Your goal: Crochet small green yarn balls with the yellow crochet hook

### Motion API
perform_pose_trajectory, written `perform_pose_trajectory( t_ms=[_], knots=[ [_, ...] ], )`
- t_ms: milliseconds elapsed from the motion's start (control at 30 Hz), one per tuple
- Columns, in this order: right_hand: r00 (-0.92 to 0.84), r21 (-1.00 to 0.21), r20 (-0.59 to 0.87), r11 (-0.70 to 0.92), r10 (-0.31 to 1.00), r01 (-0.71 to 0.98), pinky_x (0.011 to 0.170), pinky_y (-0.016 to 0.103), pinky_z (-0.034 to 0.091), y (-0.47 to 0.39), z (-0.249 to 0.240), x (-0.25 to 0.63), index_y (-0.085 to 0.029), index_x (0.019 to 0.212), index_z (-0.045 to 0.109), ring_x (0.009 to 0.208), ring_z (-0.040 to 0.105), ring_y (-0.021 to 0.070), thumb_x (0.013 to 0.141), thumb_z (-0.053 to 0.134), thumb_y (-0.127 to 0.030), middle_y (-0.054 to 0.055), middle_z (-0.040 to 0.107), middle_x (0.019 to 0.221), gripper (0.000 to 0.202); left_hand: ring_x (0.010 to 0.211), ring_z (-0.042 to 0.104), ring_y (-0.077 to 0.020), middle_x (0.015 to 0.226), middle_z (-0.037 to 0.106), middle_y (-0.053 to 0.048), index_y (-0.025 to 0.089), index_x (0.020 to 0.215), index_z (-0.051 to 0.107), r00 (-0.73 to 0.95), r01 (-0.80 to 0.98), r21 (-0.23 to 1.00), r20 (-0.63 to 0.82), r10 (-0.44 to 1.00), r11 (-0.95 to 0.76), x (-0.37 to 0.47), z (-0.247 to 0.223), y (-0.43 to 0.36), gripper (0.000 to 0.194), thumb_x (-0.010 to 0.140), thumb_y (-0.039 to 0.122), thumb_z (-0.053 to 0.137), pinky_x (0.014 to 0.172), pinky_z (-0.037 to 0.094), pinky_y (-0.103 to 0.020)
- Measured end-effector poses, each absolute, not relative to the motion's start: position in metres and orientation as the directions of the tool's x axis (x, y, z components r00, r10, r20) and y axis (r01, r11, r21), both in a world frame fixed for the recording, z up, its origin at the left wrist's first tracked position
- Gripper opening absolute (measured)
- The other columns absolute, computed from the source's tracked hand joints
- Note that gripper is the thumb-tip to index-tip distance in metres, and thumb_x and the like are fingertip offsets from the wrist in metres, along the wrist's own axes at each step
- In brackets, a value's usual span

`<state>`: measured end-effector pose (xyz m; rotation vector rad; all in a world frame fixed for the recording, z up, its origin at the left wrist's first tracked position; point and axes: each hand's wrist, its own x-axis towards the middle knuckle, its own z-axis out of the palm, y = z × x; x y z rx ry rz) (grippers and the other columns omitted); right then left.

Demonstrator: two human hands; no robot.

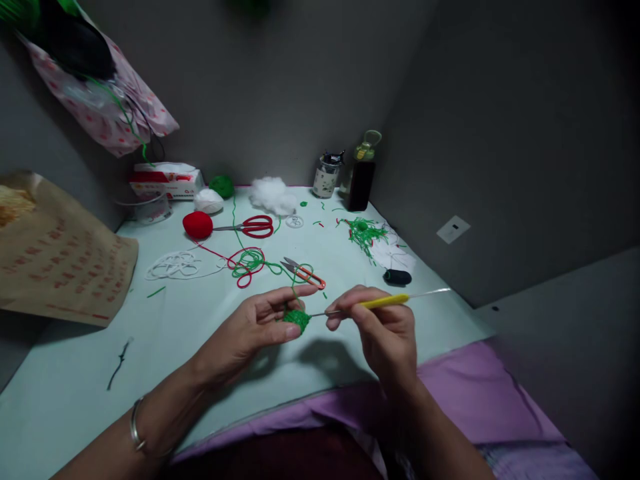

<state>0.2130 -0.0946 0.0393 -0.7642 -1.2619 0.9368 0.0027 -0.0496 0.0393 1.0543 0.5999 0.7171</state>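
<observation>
1. Two bare hands face each other above a pale mint-green table cover (200,400), close together but apart.
2. The left hand (255,327) is partly curled, its thumb and fingers pinching a small, rounded piece of green crocheted yarn (297,321); its forefinger reaches out above the piece, and a green strand runs up beside it. A silver metal bangle (135,427) circles that wrist.
3. The right hand (383,327) is closed in a pen-like grip on a slim metal crochet hook with a yellow handle (385,301). The hook's tip meets the right edge of the green piece; whether it passes through a stitch I cannot tell.
4. Just beyond the left fingertips lie small thread snips with orange handles (300,269). Farther off, to their left, is a loose tangle of green yarn (246,263) with red yarn looped over it.
5. Well beyond the left hand sit a round red yarn ball (198,225), metal scissors with red handles (257,227) and a fluffy white clump of stuffing (273,195).
6. Beyond the right hand are a heap of green yarn scraps (365,233) and, nearer, a small dark bundle (397,277).
7. Far left of the left hand stands a brown paper bag with red writing (65,260).
</observation>
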Motion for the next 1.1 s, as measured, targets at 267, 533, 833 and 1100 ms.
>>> perform_pose_trajectory(
  t_ms=[267, 533, 833, 1100],
  knots=[
    [0.058, -0.88, 0.34, 0.339, 0.939, -0.333, 0.062, 0.028, 0.06, -0.09, 0.028, 0.193, -0.023, 0.093, 0.077, 0.063, 0.068, 0.0133, 0.093, 0.071, -0.031, 0.003, 0.075, 0.084, 0.01, 0.091, 0.061, -0.0174, 0.099, 0.067, -0.003, 0.028, 0.137, 0.067, 0.627, -0.243, 0.927, -0.074, 0.776, 0.285, 0.008, 0.042, -0.051, 0.057, 0.082, 0.028, 0.082, 0.084, 0.045, -0.031],
    [0.101, -0.879, 0.437, 0.448, 0.894, -0.162, 0.065, 0.03, 0.057, -0.077, 0.021, 0.178, -0.024, 0.095, 0.078, 0.07, 0.067, 0.0147, 0.094, 0.068, -0.03, 0.004, 0.075, 0.091, 0.011, 0.072, 0.057, -0.0145, 0.088, 0.072, -0.005, 0.018, 0.14, 0.064, 0.53, -0.281, 0.936, -0.034, 0.847, 0.213, 0.01, 0.039, -0.044, 0.056, 0.088, 0.036, 0.076, 0.071, 0.046, -0.03],
    [0.12, -0.852, 0.494, 0.507, 0.861, -0.127, 0.068, 0.029, 0.056, -0.075, 0.023, 0.174, -0.028, 0.1, 0.08, 0.08, 0.068, 0.0164, 0.095, 0.069, -0.027, 0.003, 0.08, 0.097, 0.012, 0.109, 0.065, -0.0206, 0.119, 0.074, -0.007, 0.029, 0.136, 0.068, 0.544, -0.33, 0.901, -0.061, 0.837, 0.281, 0.007, 0.039, -0.045, 0.065, 0.075, 0.021, 0.088, 0.094, 0.048, -0.03],
    [0.105, -0.835, 0.537, 0.545, 0.837, -0.074, 0.084, 0.035, 0.059, -0.078, 0.021, 0.173, -0.029, 0.099, 0.08, 0.09, 0.073, 0.0184, 0.095, 0.069, -0.022, 0.002, 0.081, 0.096, 0.015, 0.105, 0.065, -0.0203, 0.113, 0.075, -0.007, 0.027, 0.139, 0.065, 0.568, -0.253, 0.942, -0.039, 0.822, 0.219, 0.007, 0.037, -0.043, 0.06, 0.081, 0.026, 0.083, 0.093, 0.049, -0.032]
  ],
)
